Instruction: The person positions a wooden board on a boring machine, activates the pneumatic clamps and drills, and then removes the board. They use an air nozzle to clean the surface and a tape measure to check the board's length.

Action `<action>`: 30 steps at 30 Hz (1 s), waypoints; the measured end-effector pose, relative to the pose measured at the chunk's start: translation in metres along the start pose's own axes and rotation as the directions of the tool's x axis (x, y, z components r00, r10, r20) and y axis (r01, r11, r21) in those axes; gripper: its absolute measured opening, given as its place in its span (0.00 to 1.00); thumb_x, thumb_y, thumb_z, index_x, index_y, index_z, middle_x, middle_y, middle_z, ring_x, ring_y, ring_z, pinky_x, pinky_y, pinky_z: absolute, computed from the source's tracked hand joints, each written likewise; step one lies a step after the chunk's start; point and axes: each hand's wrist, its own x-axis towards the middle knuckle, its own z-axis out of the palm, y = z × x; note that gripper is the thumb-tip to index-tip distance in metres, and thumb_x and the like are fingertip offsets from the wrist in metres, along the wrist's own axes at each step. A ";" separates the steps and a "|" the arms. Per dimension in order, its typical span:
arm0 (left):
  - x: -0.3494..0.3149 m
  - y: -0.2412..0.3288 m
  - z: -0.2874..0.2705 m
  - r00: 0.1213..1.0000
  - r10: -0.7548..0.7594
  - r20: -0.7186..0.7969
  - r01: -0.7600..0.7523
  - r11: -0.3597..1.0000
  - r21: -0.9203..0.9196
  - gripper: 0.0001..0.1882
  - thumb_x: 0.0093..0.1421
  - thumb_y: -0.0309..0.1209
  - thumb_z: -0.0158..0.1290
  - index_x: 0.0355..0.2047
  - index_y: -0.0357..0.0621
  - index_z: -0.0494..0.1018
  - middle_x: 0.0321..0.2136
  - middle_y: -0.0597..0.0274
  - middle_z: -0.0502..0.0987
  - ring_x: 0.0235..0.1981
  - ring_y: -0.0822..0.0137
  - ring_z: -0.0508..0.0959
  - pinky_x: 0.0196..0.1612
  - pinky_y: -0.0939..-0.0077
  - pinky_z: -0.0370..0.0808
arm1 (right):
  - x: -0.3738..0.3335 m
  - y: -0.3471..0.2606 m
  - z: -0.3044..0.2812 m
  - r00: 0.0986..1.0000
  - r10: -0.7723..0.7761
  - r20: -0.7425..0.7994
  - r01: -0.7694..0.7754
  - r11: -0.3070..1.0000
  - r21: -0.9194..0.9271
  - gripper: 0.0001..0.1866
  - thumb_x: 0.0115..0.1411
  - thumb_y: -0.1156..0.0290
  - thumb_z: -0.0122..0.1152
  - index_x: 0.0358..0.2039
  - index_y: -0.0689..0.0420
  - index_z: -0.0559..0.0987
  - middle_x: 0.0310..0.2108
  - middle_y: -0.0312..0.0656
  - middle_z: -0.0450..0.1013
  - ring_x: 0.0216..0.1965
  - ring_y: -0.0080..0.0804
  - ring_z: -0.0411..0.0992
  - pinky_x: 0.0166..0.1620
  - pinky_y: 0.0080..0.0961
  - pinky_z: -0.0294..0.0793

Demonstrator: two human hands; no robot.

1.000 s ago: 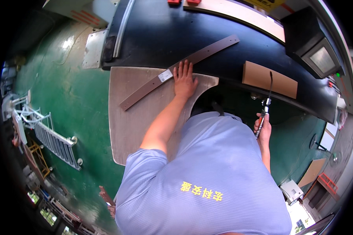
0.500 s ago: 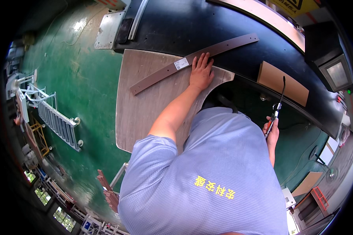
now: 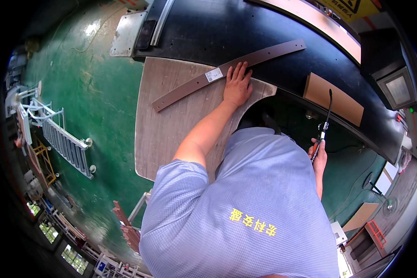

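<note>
My left hand [image 3: 237, 89] lies flat with its fingers stretched out, the fingertips on the lower edge of a long brown strip [image 3: 267, 54]. The strip has small holes and a white label [image 3: 213, 74], and it slants across a wood-grain board [image 3: 171, 134] onto a black table [image 3: 208, 28]. The board has a curved cutout near my body. To the right, off the table's near edge, my right hand [image 3: 319, 160] is closed around an air blow gun [image 3: 323, 132] with a silver body, a red part and a thin black nozzle pointing away from me.
A brown flat panel [image 3: 334, 98] lies on the table's right part. A dark phone-like slab [image 3: 146, 34] and a metal plate [image 3: 127, 33] are at the far left corner. A boxy screen unit [image 3: 396, 88] stands far right. A wheeled grey frame [image 3: 67, 139] stands on the green floor.
My right hand and the air blow gun have shifted slightly left. My left hand and the strip stay nearly in place.
</note>
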 end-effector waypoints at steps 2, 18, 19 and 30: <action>0.000 0.000 -0.001 1.000 -0.003 0.001 0.003 1.000 -0.003 0.29 0.61 0.39 0.57 0.64 0.49 0.74 0.76 0.56 0.57 0.78 0.57 0.52 0.79 0.48 0.45 | 0.000 -0.001 0.001 1.000 -0.010 0.009 0.010 1.000 -0.013 0.32 0.78 0.44 0.44 0.54 0.65 0.77 0.21 0.33 0.68 0.20 0.19 0.64 0.25 0.19 0.61; 0.002 0.014 -0.008 0.996 -0.028 0.089 0.025 0.999 0.031 0.38 0.62 0.37 0.58 0.72 0.45 0.63 0.77 0.55 0.55 0.79 0.55 0.51 0.79 0.48 0.44 | -0.013 0.011 0.000 0.998 0.007 0.061 -0.010 0.999 0.050 0.27 0.75 0.45 0.54 0.51 0.61 0.80 0.21 0.33 0.72 0.18 0.17 0.66 0.23 0.17 0.64; 0.002 0.013 -0.006 0.996 -0.029 0.081 0.025 0.999 0.046 0.40 0.62 0.37 0.58 0.73 0.44 0.60 0.77 0.55 0.55 0.79 0.55 0.51 0.79 0.49 0.43 | -0.012 0.011 -0.002 0.998 -0.001 0.062 -0.002 0.999 0.048 0.27 0.75 0.45 0.54 0.51 0.61 0.80 0.21 0.33 0.72 0.19 0.17 0.66 0.23 0.17 0.64; 0.000 0.018 0.006 0.999 -0.027 0.039 0.021 0.989 0.148 0.42 0.63 0.38 0.57 0.74 0.39 0.57 0.77 0.54 0.55 0.79 0.54 0.50 0.79 0.49 0.42 | -0.025 0.041 -0.051 0.981 -0.099 0.170 0.095 0.995 0.028 0.21 0.75 0.55 0.58 0.50 0.63 0.82 0.21 0.31 0.72 0.21 0.15 0.65 0.28 0.16 0.64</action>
